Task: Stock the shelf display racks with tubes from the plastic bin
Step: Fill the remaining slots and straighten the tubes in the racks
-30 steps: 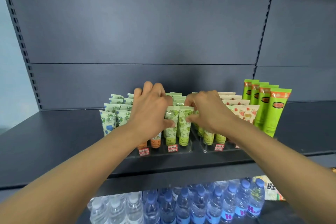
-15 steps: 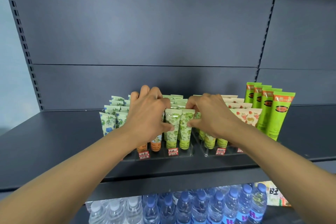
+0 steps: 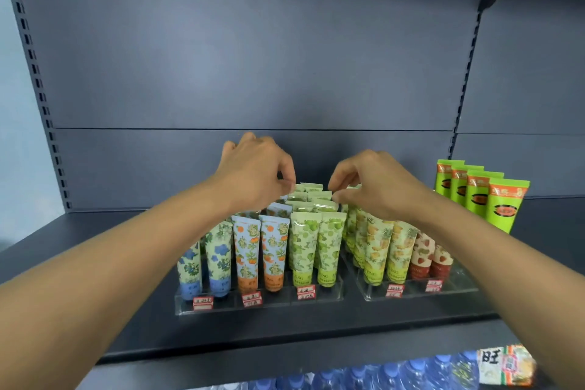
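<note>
I've got both hands over the back rows of the green lime-print tubes [image 3: 311, 242] in the clear acrylic left rack [image 3: 259, 305]. Left hand [image 3: 253, 174] fingers curled, tips near the crimps; can't tell if pinching. Right hand [image 3: 367, 184] likewise. Best to straighten rows gently, one crimp at a time. Tall bright-green tubes [image 3: 481, 191] at 3 o'clock, well apart. Bin not visible.
</note>
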`<state>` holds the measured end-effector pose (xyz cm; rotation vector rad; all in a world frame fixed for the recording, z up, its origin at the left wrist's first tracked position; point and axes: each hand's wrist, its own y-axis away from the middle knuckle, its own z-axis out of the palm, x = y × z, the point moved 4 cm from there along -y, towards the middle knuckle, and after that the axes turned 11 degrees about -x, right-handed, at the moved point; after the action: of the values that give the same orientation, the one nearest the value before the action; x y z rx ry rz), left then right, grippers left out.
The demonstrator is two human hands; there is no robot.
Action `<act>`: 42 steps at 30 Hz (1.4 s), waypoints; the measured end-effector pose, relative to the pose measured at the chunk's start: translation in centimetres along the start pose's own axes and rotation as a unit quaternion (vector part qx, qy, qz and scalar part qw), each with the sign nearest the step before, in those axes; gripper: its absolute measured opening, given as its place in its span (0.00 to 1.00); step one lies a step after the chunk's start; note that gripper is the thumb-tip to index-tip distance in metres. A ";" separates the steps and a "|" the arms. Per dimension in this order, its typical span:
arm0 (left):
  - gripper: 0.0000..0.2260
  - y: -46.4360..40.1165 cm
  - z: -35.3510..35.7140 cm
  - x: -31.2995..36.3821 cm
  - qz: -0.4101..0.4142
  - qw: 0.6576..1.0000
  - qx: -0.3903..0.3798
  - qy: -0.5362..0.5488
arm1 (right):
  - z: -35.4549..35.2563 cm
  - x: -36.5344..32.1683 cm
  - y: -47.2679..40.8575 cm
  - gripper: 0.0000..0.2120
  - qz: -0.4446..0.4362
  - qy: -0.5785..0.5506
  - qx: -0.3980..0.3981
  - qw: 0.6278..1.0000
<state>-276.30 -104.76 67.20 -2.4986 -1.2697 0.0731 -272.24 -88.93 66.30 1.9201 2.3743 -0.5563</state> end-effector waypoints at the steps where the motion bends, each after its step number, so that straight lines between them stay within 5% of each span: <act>1: 0.02 -0.6 0.0 0.0 0.002 1.000 -0.021 0.010 | 0.3 0.0 -0.6 0.03 -0.002 -0.006 -0.029 1.000; 11: 0.05 -3.1 1.6 1.5 0.023 0.980 -0.196 0.008 | 1.4 0.1 -2.8 0.08 0.000 0.039 -0.116 0.993; 19: 0.10 -3.1 1.8 1.4 0.018 0.990 -0.141 -0.006 | 1.5 0.2 -2.6 0.04 -0.005 0.028 -0.083 0.996; 42: 0.10 -2.9 2.3 1.2 0.014 0.989 -0.144 0.023 | 1.7 -0.1 -2.4 0.03 -0.013 0.027 -0.076 0.997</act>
<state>-278.27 -101.56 66.11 -2.7420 -1.3061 -0.1735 -274.84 -89.91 65.37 1.8662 2.3987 -0.3184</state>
